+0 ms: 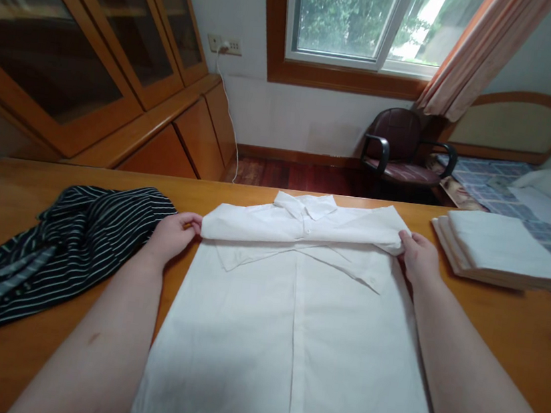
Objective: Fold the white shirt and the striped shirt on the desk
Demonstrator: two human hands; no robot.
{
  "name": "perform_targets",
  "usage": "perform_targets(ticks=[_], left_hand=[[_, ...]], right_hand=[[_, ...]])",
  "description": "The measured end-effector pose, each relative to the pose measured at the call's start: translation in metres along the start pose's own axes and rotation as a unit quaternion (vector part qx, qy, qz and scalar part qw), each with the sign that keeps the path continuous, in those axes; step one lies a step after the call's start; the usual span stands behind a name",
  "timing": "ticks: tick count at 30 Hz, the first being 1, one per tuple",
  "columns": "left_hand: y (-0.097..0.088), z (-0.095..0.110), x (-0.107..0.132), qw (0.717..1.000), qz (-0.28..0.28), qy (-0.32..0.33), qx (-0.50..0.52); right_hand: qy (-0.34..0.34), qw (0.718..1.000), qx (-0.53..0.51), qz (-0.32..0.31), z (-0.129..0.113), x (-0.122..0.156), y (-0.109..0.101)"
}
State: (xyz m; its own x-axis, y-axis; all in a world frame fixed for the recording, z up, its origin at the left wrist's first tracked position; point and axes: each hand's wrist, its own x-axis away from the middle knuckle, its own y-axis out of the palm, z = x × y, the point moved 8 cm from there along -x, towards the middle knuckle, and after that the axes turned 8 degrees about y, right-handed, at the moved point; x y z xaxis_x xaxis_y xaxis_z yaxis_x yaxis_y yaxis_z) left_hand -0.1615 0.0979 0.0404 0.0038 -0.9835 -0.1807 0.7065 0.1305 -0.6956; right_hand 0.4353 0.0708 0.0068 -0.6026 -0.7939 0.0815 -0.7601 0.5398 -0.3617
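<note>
On the wooden table, a white button-up shirt is spread. Its sides are pinched by left hand and right hand.

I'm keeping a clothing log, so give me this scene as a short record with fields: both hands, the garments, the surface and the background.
Left grip: pinching the white shirt at its left edge
Right grip: pinching the opposite edge
Shirt: laid out, collar toward the window, a fold across its upper part
Left side: crumpled black-and-white striped garment
Right side: stack of folded white cloth
Surface: wooden table
Background: chair, pink curtain
</note>
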Motion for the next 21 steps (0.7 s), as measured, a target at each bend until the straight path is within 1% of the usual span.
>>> perform_targets(ticks=[1, 2, 5, 6, 7, 8, 10, 13, 15, 17, 19, 20, 21], left_hand=[[-0.001, -0.001, 0.000, 1.000, -0.008, 0.002, 0.004], [0.002, -0.001, 0.001, 0.999, -0.032, 0.009, 0.022], [0.021, 0.013, 0.005, 0.985, -0.143, 0.060, 0.074], [0.026, 0.019, 0.007, 0.980, -0.165, 0.083, 0.070], [0.029, 0.024, 0.007, 0.979, -0.170, 0.104, 0.052], [0.030, 0.027, 0.006, 0.979, -0.160, 0.119, 0.026], [0.026, 0.028, 0.002, 0.983, -0.120, 0.133, -0.029], [0.018, 0.023, -0.002, 0.985, -0.077, 0.122, -0.095], [0.017, 0.019, -0.003, 0.983, -0.087, 0.110, -0.121], [0.020, 0.015, -0.002, 0.981, -0.127, 0.095, -0.112], [0.026, 0.010, 0.001, 0.982, -0.168, 0.070, -0.053], [0.029, 0.007, 0.002, 0.983, -0.175, 0.055, -0.006], [0.030, 0.004, 0.002, 0.984, -0.166, 0.037, 0.044]], right_hand=[[-0.001, 1.000, 0.012, 0.007, -0.001, 0.000, -0.003], [-0.003, 1.000, 0.025, 0.012, -0.002, 0.001, -0.005], [-0.015, 0.997, 0.074, 0.012, -0.007, 0.005, -0.004], [-0.019, 0.996, 0.087, 0.013, -0.008, 0.006, -0.003], [-0.024, 0.995, 0.093, 0.015, -0.009, 0.007, -0.002], [-0.031, 0.995, 0.095, 0.021, -0.010, 0.008, -0.002], [-0.046, 0.994, 0.089, 0.039, -0.012, 0.010, -0.003], [-0.066, 0.993, 0.077, 0.054, -0.017, 0.013, -0.007], [-0.068, 0.991, 0.104, 0.047, -0.020, 0.014, -0.008], [-0.059, 0.987, 0.149, 0.029, -0.021, 0.014, -0.006], [-0.044, 0.985, 0.166, 0.014, -0.020, 0.012, -0.004], [-0.035, 0.987, 0.154, 0.013, -0.018, 0.010, -0.004], [-0.026, 0.991, 0.128, 0.017, -0.017, 0.008, -0.005]])
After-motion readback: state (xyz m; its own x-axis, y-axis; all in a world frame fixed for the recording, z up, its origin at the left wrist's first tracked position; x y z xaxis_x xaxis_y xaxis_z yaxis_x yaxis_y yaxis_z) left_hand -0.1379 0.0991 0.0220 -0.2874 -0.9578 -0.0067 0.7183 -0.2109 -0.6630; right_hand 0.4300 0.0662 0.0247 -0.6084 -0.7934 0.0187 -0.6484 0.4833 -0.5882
